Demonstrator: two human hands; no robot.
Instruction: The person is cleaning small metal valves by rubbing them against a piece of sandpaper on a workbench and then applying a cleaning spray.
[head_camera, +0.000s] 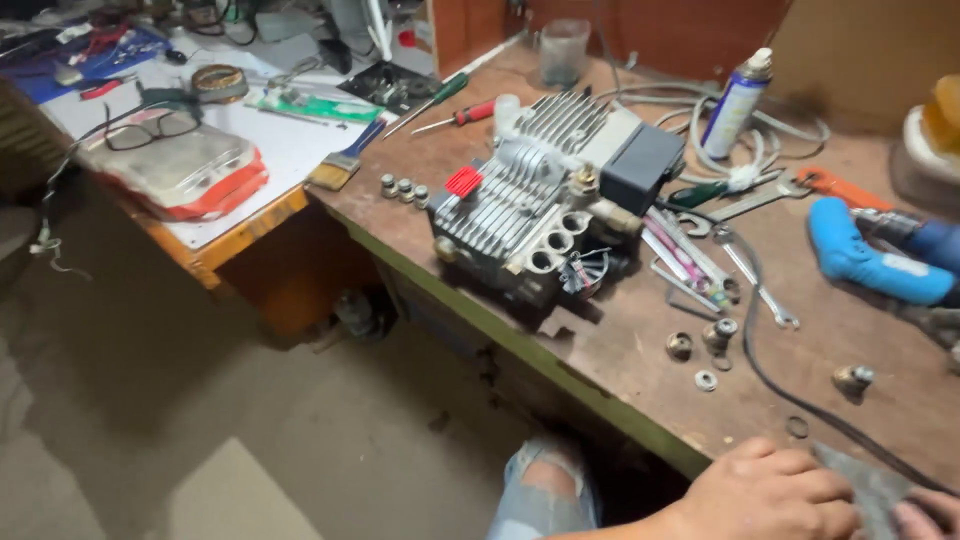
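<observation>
The left hand (770, 495) is resting at the near edge of the tabletop (620, 350), fingers curled down onto a grey rag (875, 485) and pinning it flat. The right hand (930, 518) is showing only as a few fingertips at the bottom right corner, touching the same rag; how widely it is spread I cannot tell. The rag is lying at the front right of the tabletop, just beside a black cable (790, 395) that is running past it.

Working the rag well seems to call for keeping the left hand pressing steadily while the other does the gripping, and for keeping the cloth away from the small loose fittings (712, 340) and washers (706, 380) lying near it, which could easily be swept off the edge.

Well apart, at the middle, a finned metal pump body (540, 205) is sitting with open round ports facing forward; wrenches (745, 265) and a blue power tool (865, 262) are lying to its right, a spray can (737, 100) is standing behind.

Whatever the rag is covering is hidden. The right hand is mostly cut off, and the far left clutter is too blurred to name
</observation>
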